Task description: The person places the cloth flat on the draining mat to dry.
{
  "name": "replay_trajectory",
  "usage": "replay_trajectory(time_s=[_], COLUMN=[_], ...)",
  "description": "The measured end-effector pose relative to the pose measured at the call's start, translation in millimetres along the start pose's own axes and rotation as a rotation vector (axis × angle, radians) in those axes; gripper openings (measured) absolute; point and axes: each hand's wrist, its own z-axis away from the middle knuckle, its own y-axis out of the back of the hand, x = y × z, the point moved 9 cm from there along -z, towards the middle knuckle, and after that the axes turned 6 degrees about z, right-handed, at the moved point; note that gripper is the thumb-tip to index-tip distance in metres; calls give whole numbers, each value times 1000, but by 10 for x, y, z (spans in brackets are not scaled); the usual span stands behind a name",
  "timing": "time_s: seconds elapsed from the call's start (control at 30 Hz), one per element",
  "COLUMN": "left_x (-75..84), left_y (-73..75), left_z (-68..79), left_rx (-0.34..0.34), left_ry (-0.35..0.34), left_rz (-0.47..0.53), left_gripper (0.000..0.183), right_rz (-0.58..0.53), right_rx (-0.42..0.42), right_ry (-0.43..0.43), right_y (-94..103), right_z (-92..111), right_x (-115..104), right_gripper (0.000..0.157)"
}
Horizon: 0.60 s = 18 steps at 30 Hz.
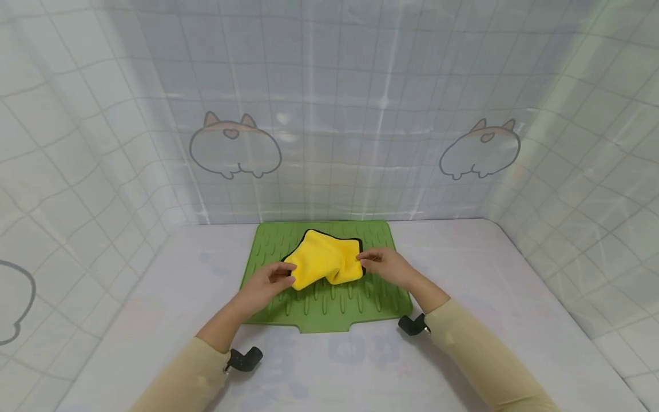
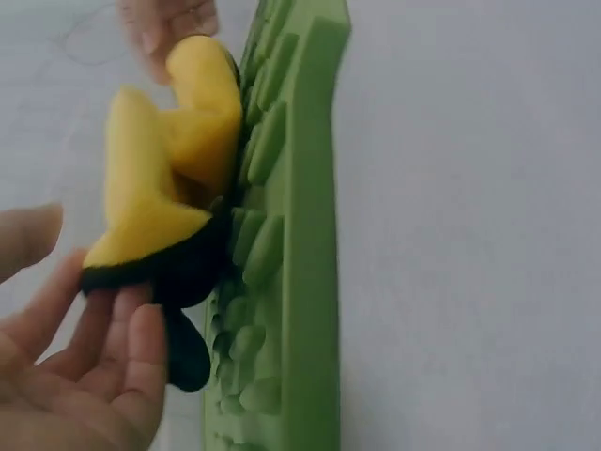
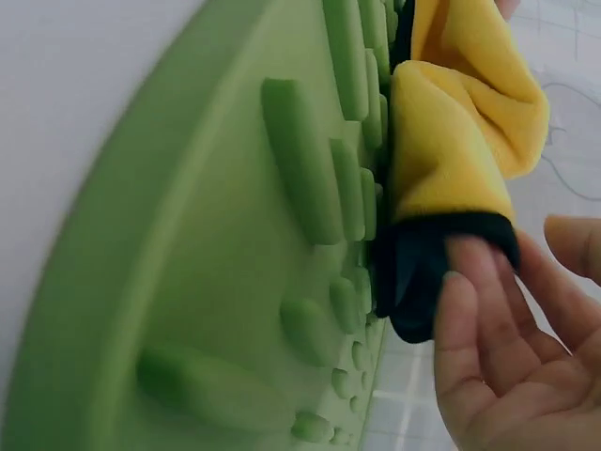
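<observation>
A yellow cloth (image 1: 321, 260) with black edging lies crumpled on a green ridged mat (image 1: 324, 320). At its left edge is my left hand (image 1: 265, 286); the left wrist view shows the fingers (image 2: 89, 343) touching the dark underside, with the thumb held apart. My right hand (image 1: 386, 266) is at the right edge. In the right wrist view its fingers (image 3: 488, 329) reach under the black border of the cloth (image 3: 460, 141), and the thumb stands away from them. Folds hide part of the cloth's dark underside.
The mat lies on a pale table surface (image 1: 170, 337) against a grid-patterned back curtain (image 1: 329, 143). Similar curtains rise on the left and right. A black fitting (image 1: 246, 359) is attached at the left sleeve, another black fitting (image 1: 412, 325) at the right.
</observation>
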Motion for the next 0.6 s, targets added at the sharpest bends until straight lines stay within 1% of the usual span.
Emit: replay_trajectory(time_s=[0.13, 0.27, 0.5, 0.6], left_x=[37, 98, 295, 366], left_y=[107, 226, 399, 465], left_z=[-18, -10, 1, -9], left_rx=[104, 185, 259, 285], left_ry=[-30, -57, -157, -194], left_rz=[-10, -46, -81, -81], left_gripper=[39, 41, 46, 48], right_rz=[-25, -68, -112, -137], right_rx=[118, 197, 322, 356], right_ry=[10, 26, 58, 71], right_y=[137, 253, 488, 575], right_z=[6, 5, 17, 26], right_x=[-52, -82, -117, -140], right_gripper=[26, 28, 28, 30])
